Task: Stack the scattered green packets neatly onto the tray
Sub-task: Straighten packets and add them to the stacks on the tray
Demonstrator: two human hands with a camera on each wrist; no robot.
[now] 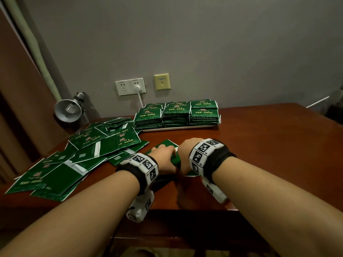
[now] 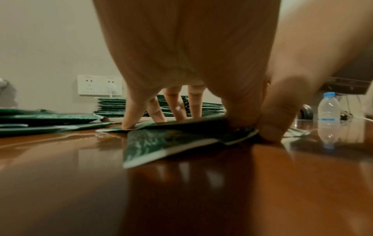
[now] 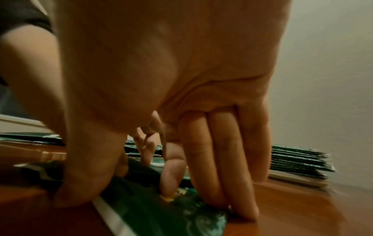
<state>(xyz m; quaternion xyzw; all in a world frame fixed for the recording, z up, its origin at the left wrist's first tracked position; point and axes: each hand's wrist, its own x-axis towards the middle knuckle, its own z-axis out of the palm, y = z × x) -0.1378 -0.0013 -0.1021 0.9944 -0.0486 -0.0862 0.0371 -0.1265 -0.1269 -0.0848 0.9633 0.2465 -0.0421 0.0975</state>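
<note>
A small bunch of green packets (image 1: pixel 168 143) lies on the brown table near its front middle. My left hand (image 1: pixel 163 157) rests on top of the bunch, fingers (image 2: pixel 131 115) spread with tips on the packets (image 2: pixel 161 143) and the thumb at their right corner. My right hand (image 1: pixel 182 156) grips the same bunch (image 3: pixel 151 210) from the right, thumb at the near edge and fingers (image 3: pixel 203 175) down at the far side. The white tray (image 1: pixel 167 128) at the back holds several neat stacks of packets (image 1: pixel 176 115). A loose pile of packets (image 1: pixel 83 151) is spread to the left.
A metal desk lamp (image 1: pixel 67 110) stands at the back left by the wall. A wall socket (image 1: pixel 130 86) with a white plug sits above the tray. A water bottle (image 2: pixel 328 108) stands to the right. The table's front edge (image 1: pixel 185 208) lies just behind my wrists.
</note>
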